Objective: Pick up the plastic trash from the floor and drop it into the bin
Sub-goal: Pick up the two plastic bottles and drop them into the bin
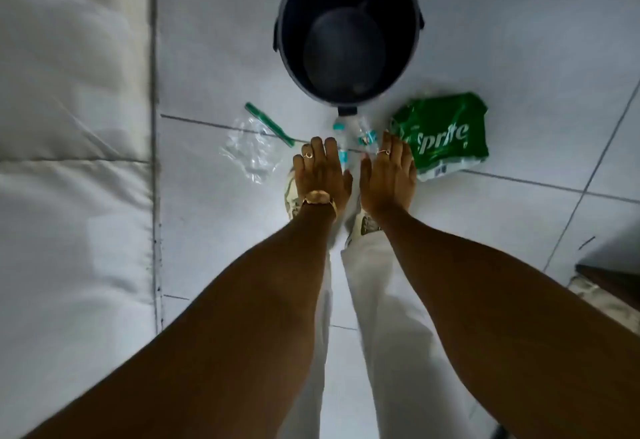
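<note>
We see plastic trash on the white floor (519,58): two clear bottles (349,134) lie just below the dark bin (349,23), a green Sprite wrapper (446,134) lies to their right, and a clear zip bag (252,148) lies to their left. Our left hand (320,175) and right hand (388,175) hang side by side over the bottles. Each grip is spread flat, fingers apart, holding nothing. A white bed (69,161) runs along the left edge of the floor.

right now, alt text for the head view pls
Two open bare hands, left hand and right hand, reach down toward clear plastic bottles on a white tiled floor. A dark bin stands beyond, between a clear zip bag and a green Sprite wrapper.
</note>
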`<action>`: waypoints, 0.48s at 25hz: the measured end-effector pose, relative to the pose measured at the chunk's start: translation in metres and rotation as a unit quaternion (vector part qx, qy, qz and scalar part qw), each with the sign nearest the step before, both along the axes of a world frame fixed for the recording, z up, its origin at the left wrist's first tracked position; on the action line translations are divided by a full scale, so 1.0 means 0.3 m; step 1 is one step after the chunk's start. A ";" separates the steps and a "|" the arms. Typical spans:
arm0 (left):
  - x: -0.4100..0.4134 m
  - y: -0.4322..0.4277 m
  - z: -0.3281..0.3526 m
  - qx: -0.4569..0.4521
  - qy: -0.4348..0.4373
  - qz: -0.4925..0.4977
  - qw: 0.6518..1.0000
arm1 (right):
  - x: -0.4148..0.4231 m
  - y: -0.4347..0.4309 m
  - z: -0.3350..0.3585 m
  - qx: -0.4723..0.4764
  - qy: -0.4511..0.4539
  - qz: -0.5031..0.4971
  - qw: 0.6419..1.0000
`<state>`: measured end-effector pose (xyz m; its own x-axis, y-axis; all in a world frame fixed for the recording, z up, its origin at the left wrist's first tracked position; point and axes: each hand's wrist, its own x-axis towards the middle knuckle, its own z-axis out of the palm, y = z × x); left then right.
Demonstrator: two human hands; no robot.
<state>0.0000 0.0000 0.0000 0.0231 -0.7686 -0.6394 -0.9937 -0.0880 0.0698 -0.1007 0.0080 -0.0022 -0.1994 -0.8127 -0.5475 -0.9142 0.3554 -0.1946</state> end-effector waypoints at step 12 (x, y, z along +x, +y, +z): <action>-0.076 -0.024 -0.728 0.131 0.084 0.294 0.943 | -0.061 0.057 -0.713 0.082 0.064 -0.019 0.994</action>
